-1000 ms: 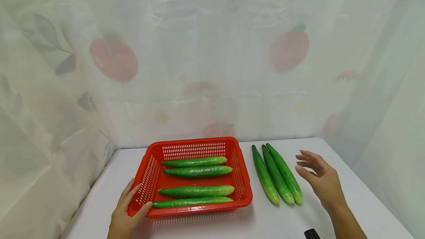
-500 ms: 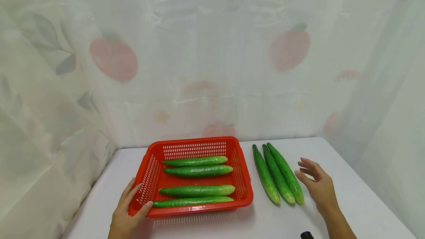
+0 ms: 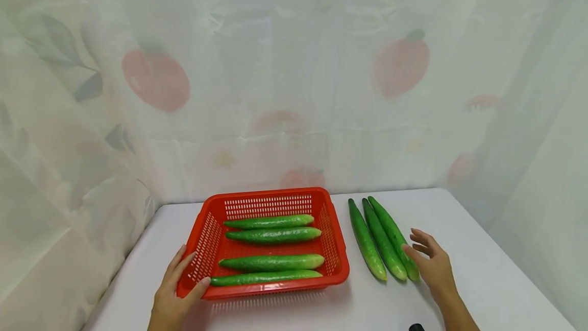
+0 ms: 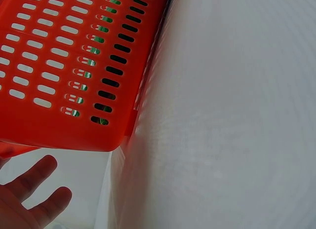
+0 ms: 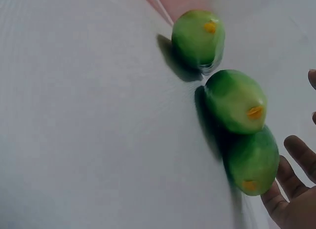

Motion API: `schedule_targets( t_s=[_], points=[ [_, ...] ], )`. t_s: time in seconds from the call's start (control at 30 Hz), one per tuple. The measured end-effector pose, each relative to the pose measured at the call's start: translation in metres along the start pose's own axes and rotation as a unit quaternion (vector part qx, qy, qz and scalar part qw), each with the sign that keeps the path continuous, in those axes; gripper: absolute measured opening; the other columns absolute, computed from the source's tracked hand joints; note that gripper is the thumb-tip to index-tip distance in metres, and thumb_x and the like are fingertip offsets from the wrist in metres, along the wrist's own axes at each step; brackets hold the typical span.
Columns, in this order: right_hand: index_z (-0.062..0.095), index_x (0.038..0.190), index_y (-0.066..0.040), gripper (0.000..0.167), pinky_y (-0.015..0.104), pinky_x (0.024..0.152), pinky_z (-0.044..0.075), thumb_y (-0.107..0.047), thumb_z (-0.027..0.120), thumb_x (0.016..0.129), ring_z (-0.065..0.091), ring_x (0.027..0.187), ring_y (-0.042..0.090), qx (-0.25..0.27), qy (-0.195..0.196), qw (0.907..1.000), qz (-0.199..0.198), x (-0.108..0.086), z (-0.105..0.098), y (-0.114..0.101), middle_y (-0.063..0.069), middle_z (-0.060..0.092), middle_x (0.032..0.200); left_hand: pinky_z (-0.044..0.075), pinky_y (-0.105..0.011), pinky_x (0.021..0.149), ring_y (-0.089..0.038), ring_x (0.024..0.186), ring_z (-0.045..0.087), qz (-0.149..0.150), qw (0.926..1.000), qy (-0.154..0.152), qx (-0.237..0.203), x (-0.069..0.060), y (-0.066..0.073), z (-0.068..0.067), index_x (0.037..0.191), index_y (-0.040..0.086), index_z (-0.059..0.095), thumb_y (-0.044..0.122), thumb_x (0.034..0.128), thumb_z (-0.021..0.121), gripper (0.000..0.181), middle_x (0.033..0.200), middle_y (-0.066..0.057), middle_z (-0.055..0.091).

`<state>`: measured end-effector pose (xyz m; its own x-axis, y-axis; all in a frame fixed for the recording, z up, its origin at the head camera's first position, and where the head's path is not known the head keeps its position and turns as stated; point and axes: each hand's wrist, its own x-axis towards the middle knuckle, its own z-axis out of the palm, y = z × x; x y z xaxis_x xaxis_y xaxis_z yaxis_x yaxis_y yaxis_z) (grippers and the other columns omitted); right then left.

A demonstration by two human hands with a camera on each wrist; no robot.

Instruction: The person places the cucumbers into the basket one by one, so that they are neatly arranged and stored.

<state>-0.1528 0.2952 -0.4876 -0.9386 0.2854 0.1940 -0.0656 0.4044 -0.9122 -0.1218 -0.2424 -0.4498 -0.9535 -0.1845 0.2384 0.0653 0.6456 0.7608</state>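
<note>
From where I stand, the right hand [image 3: 434, 264] hovers low beside the pale end of the outermost cucumber [image 3: 391, 229], its fingers loosely parted and gripping nothing; whether the skin is touched, I can't tell. That cucumber lies on the white table [image 3: 367, 310] to the right of the red basket [image 3: 266, 194], close against the middle cucumber [image 3: 383, 241], while the inner cucumber [image 3: 366, 241] sits a little apart at the near end. The left hand [image 3: 171, 295] spans the basket's near left corner, thumb at the front rim and fingers fairly straight along the side. Each cucumber looks firm and modest in weight, stiff enough to be lifted from one place, though the glossy skin might slide or roll under a light touch; I'd take it round the middle. They are long and slightly curved, dark green fading to pale, blunt ends tipped with yellow. The basket seems to be light, slightly springy plastic, pierced with rounded slots, and holds four more cucumbers [image 3: 273, 236] lying crosswise. Behind hangs a thin, creased curtain [image 3: 294, 65] with faded fruit prints.
</note>
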Motion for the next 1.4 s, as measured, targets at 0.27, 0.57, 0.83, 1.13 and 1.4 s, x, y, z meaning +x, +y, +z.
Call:
schedule_targets(
  t_s=[0.27, 0.57, 0.83, 1.13, 1.4],
  points=[
    [0.043, 0.142, -0.005, 0.062, 0.035, 0.09, 0.043, -0.035, 0.066, 0.093, 0.048, 0.118, 0.039, -0.032, -0.028, 0.9988, 0.024, 0.0, 0.001, 0.011, 0.024, 0.048, 0.135, 0.025, -0.001, 0.084, -0.027, 0.133, 0.032, 0.011, 0.9999, 0.008, 0.001, 0.0, -0.002, 0.003, 0.14, 0.012, 0.051, 0.033, 0.0851, 0.075, 0.064, 0.154, 0.003, 0.028],
    [0.044, 0.14, -0.002, 0.06, 0.04, 0.09, 0.047, -0.03, 0.068, 0.092, 0.053, 0.113, 0.041, -0.094, -0.035, 0.9949, 0.002, -0.003, 0.006, 0.025, 0.029, 0.051, 0.13, 0.026, -0.002, 0.084, -0.027, 0.133, 0.031, 0.021, 0.9998, 0.003, -0.004, 0.0, -0.001, 0.001, 0.14, 0.011, 0.05, 0.032, 0.0857, 0.075, 0.063, 0.154, 0.001, 0.027],
    [0.05, 0.134, -0.003, 0.045, 0.046, 0.089, 0.045, -0.013, 0.064, 0.093, 0.056, 0.111, 0.038, -0.136, 0.033, 0.9898, 0.022, -0.003, 0.011, 0.025, 0.026, 0.057, 0.124, 0.029, -0.006, 0.082, -0.03, 0.132, 0.032, 0.006, 0.9999, -0.008, 0.0, 0.002, -0.003, -0.001, 0.142, 0.011, 0.048, 0.034, 0.086, 0.074, 0.066, 0.155, 0.0, 0.025],
    [0.051, 0.134, -0.004, 0.051, 0.053, 0.086, 0.045, -0.022, 0.069, 0.089, 0.058, 0.105, 0.041, -0.167, 0.027, 0.9854, 0.019, -0.002, 0.012, 0.027, 0.027, 0.059, 0.12, 0.027, -0.004, 0.082, -0.03, 0.133, 0.032, 0.009, 0.9999, -0.001, 0.005, 0.001, -0.001, 0.0, 0.141, 0.011, 0.049, 0.034, 0.0857, 0.074, 0.066, 0.155, 0.0, 0.026],
    [0.051, 0.134, -0.003, 0.05, 0.054, 0.081, 0.046, -0.019, 0.068, 0.09, 0.057, 0.104, 0.043, -0.187, 0.027, 0.9815, 0.029, -0.002, 0.012, 0.023, 0.03, 0.057, 0.121, 0.026, -0.002, 0.083, -0.028, 0.133, 0.032, 0.005, 1.0, 0.002, 0.0, 0.0, -0.002, 0.0, 0.141, 0.012, 0.049, 0.034, 0.0858, 0.074, 0.064, 0.155, 0.003, 0.026]
  ],
)
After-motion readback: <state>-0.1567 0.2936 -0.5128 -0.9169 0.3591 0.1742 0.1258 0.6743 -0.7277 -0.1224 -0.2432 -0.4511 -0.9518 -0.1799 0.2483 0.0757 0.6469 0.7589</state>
